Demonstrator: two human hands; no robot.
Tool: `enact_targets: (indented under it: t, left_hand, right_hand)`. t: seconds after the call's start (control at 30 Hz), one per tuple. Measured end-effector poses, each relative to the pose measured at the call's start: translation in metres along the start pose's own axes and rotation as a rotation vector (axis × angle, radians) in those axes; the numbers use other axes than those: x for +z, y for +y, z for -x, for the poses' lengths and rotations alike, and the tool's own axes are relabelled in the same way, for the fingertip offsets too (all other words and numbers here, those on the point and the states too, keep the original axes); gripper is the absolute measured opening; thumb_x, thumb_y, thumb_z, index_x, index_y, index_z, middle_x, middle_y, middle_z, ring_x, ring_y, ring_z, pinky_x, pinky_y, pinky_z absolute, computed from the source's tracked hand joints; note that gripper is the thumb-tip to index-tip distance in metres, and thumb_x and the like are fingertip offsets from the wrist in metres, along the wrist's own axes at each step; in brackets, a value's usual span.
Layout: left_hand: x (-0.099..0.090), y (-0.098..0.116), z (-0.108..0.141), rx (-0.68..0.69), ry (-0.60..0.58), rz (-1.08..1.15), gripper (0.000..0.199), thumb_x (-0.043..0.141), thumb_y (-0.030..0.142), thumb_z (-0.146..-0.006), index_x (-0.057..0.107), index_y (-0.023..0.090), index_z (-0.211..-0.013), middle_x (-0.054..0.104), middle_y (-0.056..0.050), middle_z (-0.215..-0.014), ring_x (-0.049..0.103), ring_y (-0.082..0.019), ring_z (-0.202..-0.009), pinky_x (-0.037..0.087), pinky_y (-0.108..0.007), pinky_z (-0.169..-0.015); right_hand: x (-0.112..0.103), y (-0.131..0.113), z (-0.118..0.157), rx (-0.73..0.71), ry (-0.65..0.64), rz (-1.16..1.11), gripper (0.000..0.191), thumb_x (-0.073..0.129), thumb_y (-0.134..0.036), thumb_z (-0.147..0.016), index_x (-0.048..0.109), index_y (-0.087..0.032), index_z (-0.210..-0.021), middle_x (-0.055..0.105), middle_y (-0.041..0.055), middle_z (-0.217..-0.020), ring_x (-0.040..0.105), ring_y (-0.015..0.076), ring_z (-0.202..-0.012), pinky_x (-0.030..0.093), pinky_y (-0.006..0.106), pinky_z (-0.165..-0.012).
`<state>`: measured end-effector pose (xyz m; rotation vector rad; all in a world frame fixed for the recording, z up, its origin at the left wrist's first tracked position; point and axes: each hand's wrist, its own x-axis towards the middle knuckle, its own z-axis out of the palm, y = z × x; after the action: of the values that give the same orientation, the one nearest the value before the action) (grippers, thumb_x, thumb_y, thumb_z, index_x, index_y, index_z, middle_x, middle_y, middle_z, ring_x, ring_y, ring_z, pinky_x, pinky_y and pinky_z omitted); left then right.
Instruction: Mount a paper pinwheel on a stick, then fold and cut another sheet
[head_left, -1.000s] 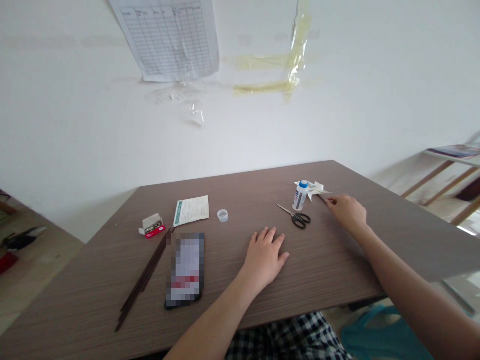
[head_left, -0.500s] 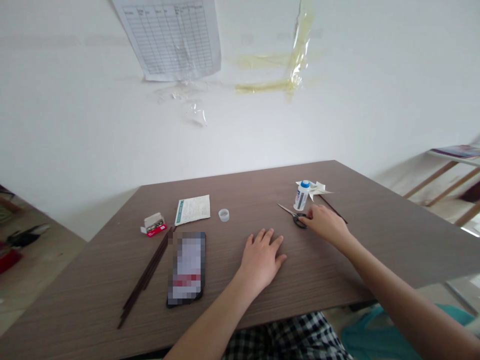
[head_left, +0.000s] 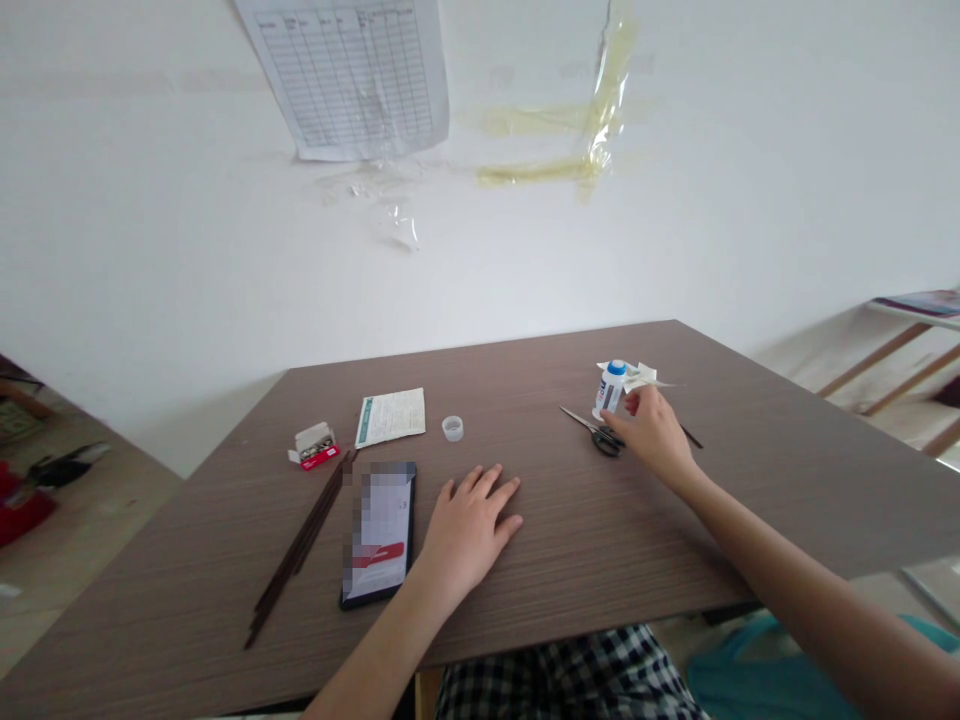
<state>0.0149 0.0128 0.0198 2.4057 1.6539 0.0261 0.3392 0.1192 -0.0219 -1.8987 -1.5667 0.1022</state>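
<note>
My left hand (head_left: 466, 530) lies flat on the brown table with its fingers spread, just right of the phone (head_left: 379, 535). Over on the right, my right hand (head_left: 654, 435) is at a white bottle with a blue cap (head_left: 611, 390), which stands upright and leans slightly. Thumb and fingers are apart by the lower part of the bottle; whether they touch it is unclear. Scissors with black handles (head_left: 604, 440) lie beside that hand, out of its grip. Behind the bottle sits a white folded-paper shape (head_left: 645, 374), with a dark stick (head_left: 691, 437) partly hidden by my hand.
Several dark brown sticks (head_left: 300, 545) lie left of the phone. Farther back are a small red and white box (head_left: 318, 448), a white and green packet (head_left: 391, 416) and a roll of clear tape (head_left: 452, 428). A wall (head_left: 525, 270) borders the table's far edge.
My right hand has left the scissors and moved to the bottle. My left hand has slid left, nearer the phone. The view has shifted slightly.
</note>
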Motion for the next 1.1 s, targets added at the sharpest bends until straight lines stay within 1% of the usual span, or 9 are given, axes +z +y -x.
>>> enact_targets:
  t: [0.07,0.2,0.33,0.43,0.53,0.63,0.83,1.03,1.1]
  left_hand:
    - [-0.001,-0.001,0.001,0.008,-0.007,0.000,0.054,0.066,0.034,-0.120,0.066,0.031,-0.173,0.054,-0.012,-0.187,0.049,-0.042,-0.175,0.043,-0.071,-0.141]
    - [-0.002,0.000,-0.001,0.009,-0.032,-0.015,0.055,0.066,0.035,-0.120,0.065,0.030,-0.174,0.052,-0.013,-0.188,0.048,-0.042,-0.175,0.042,-0.069,-0.142]
    - [-0.002,0.001,-0.001,0.001,-0.043,-0.017,0.056,0.065,0.036,-0.120,0.064,0.029,-0.176,0.051,-0.012,-0.189,0.047,-0.042,-0.177,0.042,-0.068,-0.143]
    - [-0.001,0.000,-0.001,0.001,-0.037,-0.014,0.055,0.065,0.035,-0.120,0.064,0.030,-0.175,0.051,-0.012,-0.188,0.047,-0.042,-0.176,0.043,-0.069,-0.142]
    - [0.000,0.000,-0.002,0.008,-0.027,-0.007,0.055,0.066,0.035,-0.119,0.066,0.029,-0.174,0.052,-0.013,-0.187,0.048,-0.043,-0.176,0.045,-0.070,-0.141]
    - [0.001,-0.001,-0.002,0.013,-0.020,-0.005,0.055,0.067,0.034,-0.119,0.066,0.029,-0.174,0.054,-0.014,-0.187,0.049,-0.044,-0.175,0.045,-0.070,-0.140]
    - [0.001,-0.004,-0.001,0.022,-0.012,-0.007,0.055,0.066,0.034,-0.118,0.067,0.030,-0.173,0.054,-0.014,-0.186,0.050,-0.043,-0.174,0.047,-0.069,-0.140]
    - [0.000,-0.004,0.000,0.034,-0.018,-0.006,0.054,0.063,0.034,-0.119,0.066,0.029,-0.173,0.054,-0.014,-0.187,0.048,-0.042,-0.175,0.046,-0.069,-0.140]
    - [0.000,-0.005,0.000,0.039,-0.015,-0.002,0.055,0.062,0.034,-0.119,0.066,0.028,-0.174,0.054,-0.015,-0.186,0.049,-0.043,-0.175,0.046,-0.069,-0.140]
  right_hand:
    - [0.004,0.015,-0.014,0.027,-0.044,-0.129,0.053,0.088,-0.043,-0.090,0.065,-0.019,-0.131,0.083,0.0221,-0.129,0.080,0.0428,-0.122,0.064,0.058,-0.109]
    - [0.015,0.033,-0.027,-0.010,-0.246,-0.289,0.074,0.099,-0.033,-0.073,0.065,-0.021,-0.137,0.085,0.0215,-0.134,0.086,0.0401,-0.109,0.070,0.058,-0.101]
    - [0.023,0.036,-0.027,-0.078,-0.272,-0.307,0.077,0.101,-0.032,-0.070,0.065,-0.026,-0.138,0.087,0.0162,-0.133,0.087,0.0354,-0.100,0.073,0.053,-0.096]
    - [0.029,0.029,-0.025,-0.103,-0.250,-0.279,0.066,0.099,-0.032,-0.074,0.066,-0.028,-0.132,0.088,0.0129,-0.125,0.086,0.0334,-0.096,0.073,0.049,-0.091]
    - [0.038,0.012,-0.023,-0.103,-0.255,-0.247,0.054,0.096,-0.032,-0.077,0.064,-0.028,-0.120,0.086,0.0092,-0.115,0.085,0.0332,-0.098,0.070,0.048,-0.093]
    - [0.050,-0.012,-0.021,-0.114,-0.270,-0.236,0.048,0.094,-0.031,-0.081,0.061,-0.028,-0.116,0.083,0.0096,-0.118,0.083,0.0347,-0.109,0.068,0.048,-0.099]
    - [0.077,-0.067,-0.018,-0.151,-0.306,-0.209,0.051,0.094,-0.024,-0.086,0.060,-0.026,-0.124,0.079,0.0145,-0.137,0.077,0.0368,-0.134,0.062,0.050,-0.114]
    - [0.101,-0.118,-0.020,-0.170,-0.354,-0.177,0.057,0.095,-0.021,-0.091,0.058,-0.022,-0.134,0.076,0.0214,-0.148,0.074,0.0377,-0.144,0.058,0.047,-0.118]
    - [0.109,-0.135,-0.022,-0.177,-0.360,-0.177,0.056,0.094,-0.021,-0.092,0.059,-0.022,-0.135,0.077,0.0214,-0.148,0.074,0.0378,-0.144,0.058,0.047,-0.118]
